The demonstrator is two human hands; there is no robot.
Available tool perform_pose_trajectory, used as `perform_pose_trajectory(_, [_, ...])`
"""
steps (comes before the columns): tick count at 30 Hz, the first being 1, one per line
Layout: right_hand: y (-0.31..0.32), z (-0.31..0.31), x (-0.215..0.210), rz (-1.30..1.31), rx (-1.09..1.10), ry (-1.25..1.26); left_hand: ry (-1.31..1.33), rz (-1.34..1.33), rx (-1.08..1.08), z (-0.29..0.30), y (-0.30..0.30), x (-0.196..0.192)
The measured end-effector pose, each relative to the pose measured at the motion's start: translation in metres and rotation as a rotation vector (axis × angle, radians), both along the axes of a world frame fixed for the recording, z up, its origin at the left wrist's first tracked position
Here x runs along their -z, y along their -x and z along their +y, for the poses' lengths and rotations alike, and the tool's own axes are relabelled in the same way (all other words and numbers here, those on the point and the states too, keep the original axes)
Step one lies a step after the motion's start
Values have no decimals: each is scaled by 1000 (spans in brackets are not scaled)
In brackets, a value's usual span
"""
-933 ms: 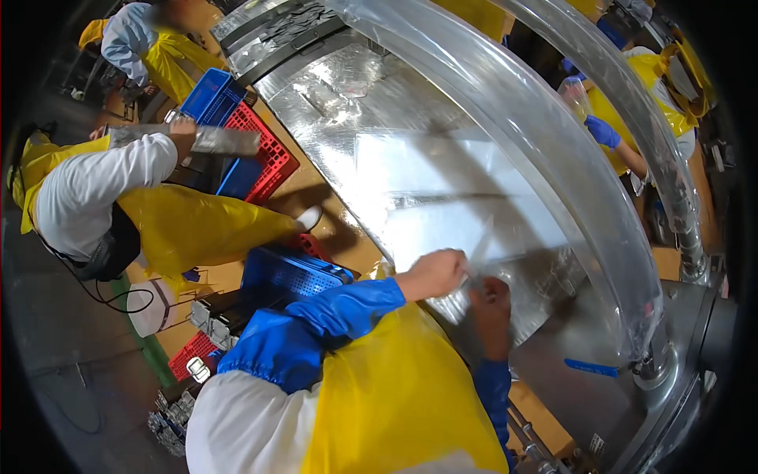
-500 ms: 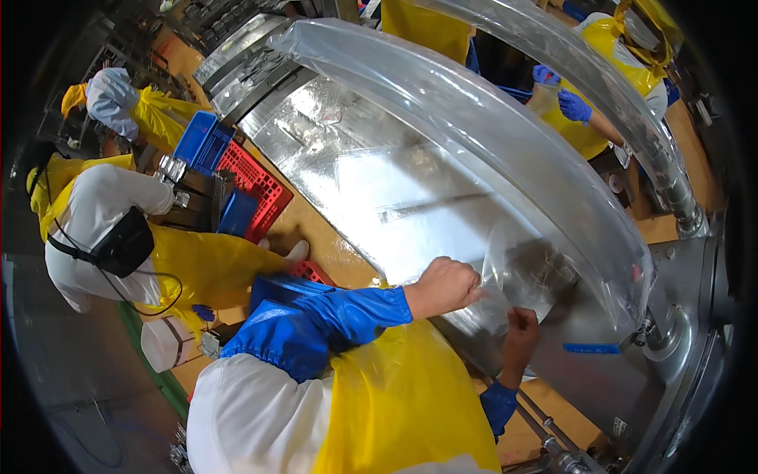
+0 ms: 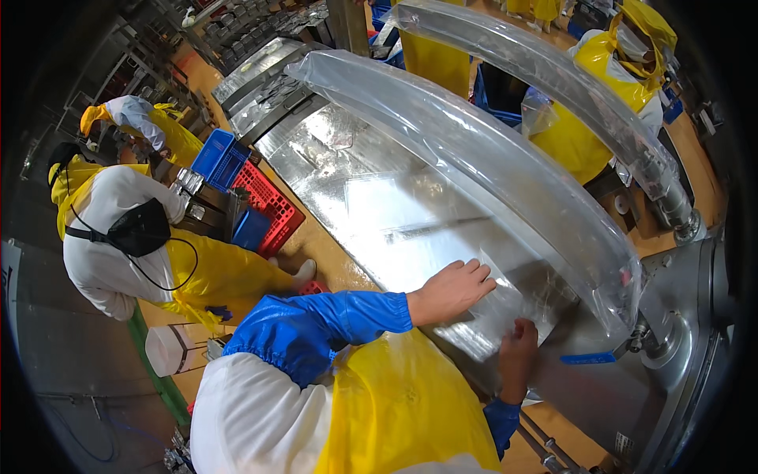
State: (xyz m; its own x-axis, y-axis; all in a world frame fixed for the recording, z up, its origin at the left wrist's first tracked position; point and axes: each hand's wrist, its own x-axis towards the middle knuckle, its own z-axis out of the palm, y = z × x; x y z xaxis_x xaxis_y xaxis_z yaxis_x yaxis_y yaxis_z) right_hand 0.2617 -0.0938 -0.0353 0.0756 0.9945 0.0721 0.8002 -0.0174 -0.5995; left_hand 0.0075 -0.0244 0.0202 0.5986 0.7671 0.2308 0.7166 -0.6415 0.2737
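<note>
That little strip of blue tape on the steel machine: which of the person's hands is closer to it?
Right. The right hand grips the steel table's edge just left of the blue tape; the left hand lies flat on the tabletop, farther left.

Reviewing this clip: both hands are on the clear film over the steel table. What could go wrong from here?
1. The left hand lies flat on the clear plastic sheet while the right hand grips its near edge; uneven pulling might wrinkle or tear it.
2. The steel table looks slick, so the sheet could slide.
3. The person leans far over the table's edge, near the film-wrapped pipe, which the sheet might snag on.
</note>
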Motion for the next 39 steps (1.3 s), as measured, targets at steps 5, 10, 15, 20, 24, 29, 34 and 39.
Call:
perform_pose_trajectory(5, [-4, 8, -24, 481, 369, 421, 344, -323, -57, -28, 2, 31])
perform_pose_trajectory(10, [6, 2, 4, 160, 169, -129, 1225, -1230, -417, -35, -19, 71])
perform_pose_trajectory(15, [19, -9, 27, 208, -110, -207, 1656, -2026, -538, -10, -20, 40])
perform_pose_trajectory(20, [33, -4, 8, 1343, 123, 51, 525, -1182, -200, -19, -16, 27])
perform_pose_trajectory(24, [14, 3, 16, 1997, 110, 281, 876, -1092, -143, -21, -13, 38])
perform_pose_trajectory(29, [5, -3, 32, 1776, 241, 354, 1062, -1256, -149, 3, -7, 15])
perform_pose_trajectory(34, [-78, -20, 64, 1500, 543, -100, 1003, -1202, -153, 2, 2, 30])
perform_pose_trajectory(39, [-77, -5, -58, 1223, 509, -619, 1122, -1185, -217, -7, -6, 39])
